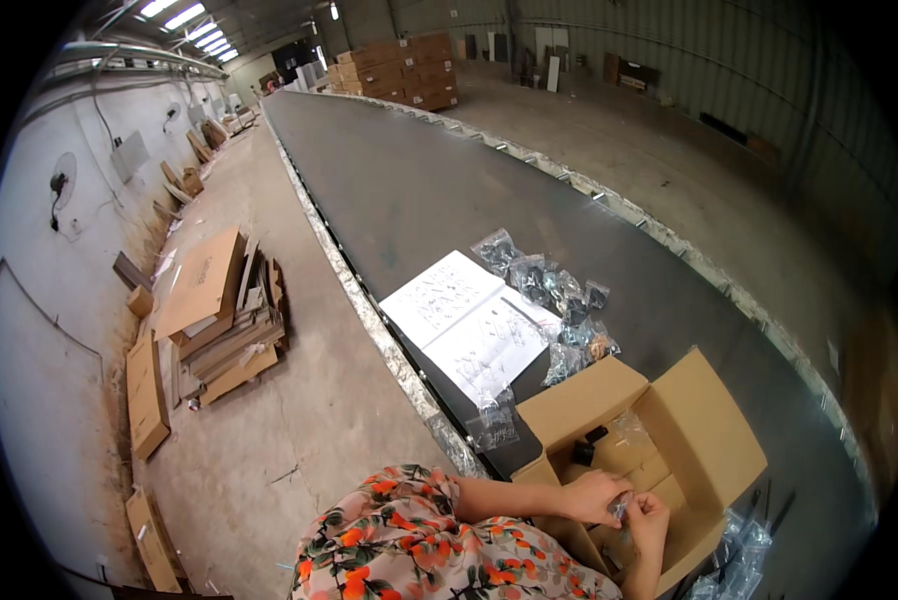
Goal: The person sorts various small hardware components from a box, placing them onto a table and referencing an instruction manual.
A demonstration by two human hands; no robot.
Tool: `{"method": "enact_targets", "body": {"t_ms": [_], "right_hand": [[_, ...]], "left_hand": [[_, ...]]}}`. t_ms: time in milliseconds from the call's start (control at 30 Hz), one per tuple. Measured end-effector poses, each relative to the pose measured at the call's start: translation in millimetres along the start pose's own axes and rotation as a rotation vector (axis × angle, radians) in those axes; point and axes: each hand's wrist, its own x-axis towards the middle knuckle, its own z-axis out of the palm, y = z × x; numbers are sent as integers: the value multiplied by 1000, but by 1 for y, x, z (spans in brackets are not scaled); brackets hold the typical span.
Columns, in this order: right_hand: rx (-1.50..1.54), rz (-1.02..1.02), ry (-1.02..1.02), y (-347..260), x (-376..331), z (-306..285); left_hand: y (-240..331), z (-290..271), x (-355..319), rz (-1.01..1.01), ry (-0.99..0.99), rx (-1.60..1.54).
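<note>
Over an open cardboard box [706, 430] my two hands meet, fingers pinched together. Between them is a small clear plastic bag [621, 505]; what it contains is too small to make out. My left hand [591, 497] grips it from the left, and my right hand [649, 515] from the right. Inside the box lie a black part [583, 452] and another clear bag [631, 428]. Beyond the box, an open instruction booklet [459, 310] with line drawings rests on the dark conveyor belt [399, 170]. Several bags of hardware [534, 278] lie along the booklet's right side.
Small bags of screws [493, 425] lie at the belt's left edge, beside the box. More clear bags and dark rods [744, 545] are at the box's right. A stack of flattened cardboard [224, 320] stands on the floor to the left. Stacked cartons [399, 72] stand far off.
</note>
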Motion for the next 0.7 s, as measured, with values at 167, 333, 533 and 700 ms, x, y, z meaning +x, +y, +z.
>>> {"method": "enact_targets", "body": {"t_ms": [167,333,533,700], "right_hand": [[109,40,-7,-22,-6,5],[198,-28,166,-23,1,-24],[-121,-157,556,-57,-14,-150],[114,-205,819,-112,-69,-330]], "left_hand": [[-3,-1,-1,-9,34,-31],[6,-6,0,-54,0,-62],[1,-4,0,-42,-7,-74],[7,-8,-6,-57,13,-113]]}}
